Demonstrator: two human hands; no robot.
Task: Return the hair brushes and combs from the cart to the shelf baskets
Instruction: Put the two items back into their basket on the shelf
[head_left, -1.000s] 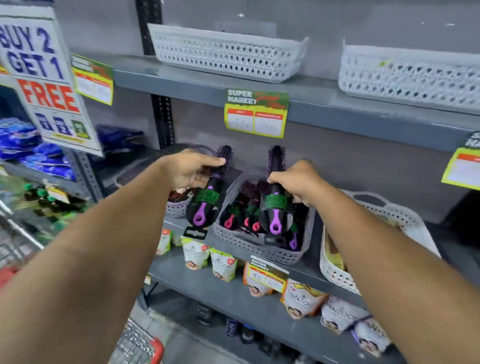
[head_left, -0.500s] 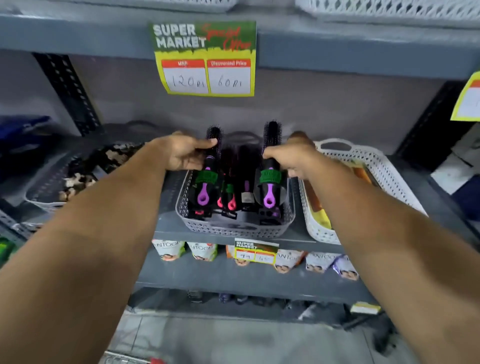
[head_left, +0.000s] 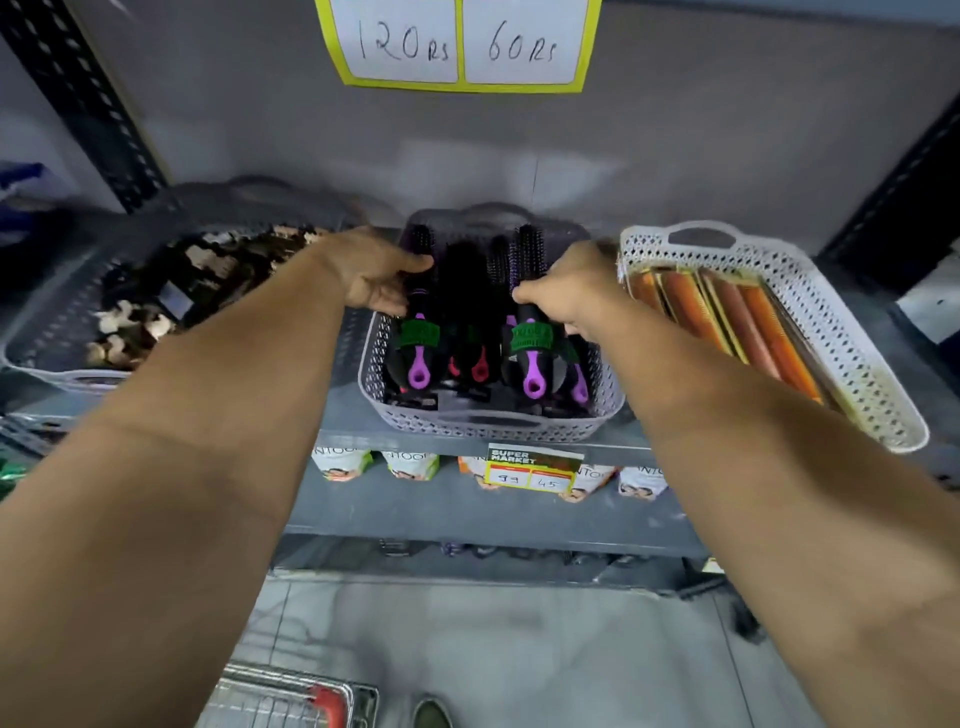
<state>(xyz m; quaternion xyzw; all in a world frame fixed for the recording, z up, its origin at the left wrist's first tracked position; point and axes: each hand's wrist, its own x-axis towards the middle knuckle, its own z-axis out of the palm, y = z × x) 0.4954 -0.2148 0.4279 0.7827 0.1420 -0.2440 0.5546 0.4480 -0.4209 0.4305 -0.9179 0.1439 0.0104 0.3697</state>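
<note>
Over the grey perforated plastic basket (head_left: 488, 423) at the middle of the grey metal shelf (head_left: 467, 506), my hands each lower a brush. At ten o'clock of the basket my left hand (head_left: 376, 278) is clamped on a black round-bristle brush with a purple loop handle and green label band (head_left: 418, 338); at two o'clock my right hand (head_left: 569, 291) is clamped on its twin (head_left: 530, 343). These brushes are, I judge, light, rigid plastic; bristles flex and snag neighbours, so hold the smooth neck between bristles and band. At three o'clock, a white lattice basket (head_left: 852, 364) holds orange combs (head_left: 727, 312). A wire cart with red trim (head_left: 306, 699) lies at six o'clock.
</note>
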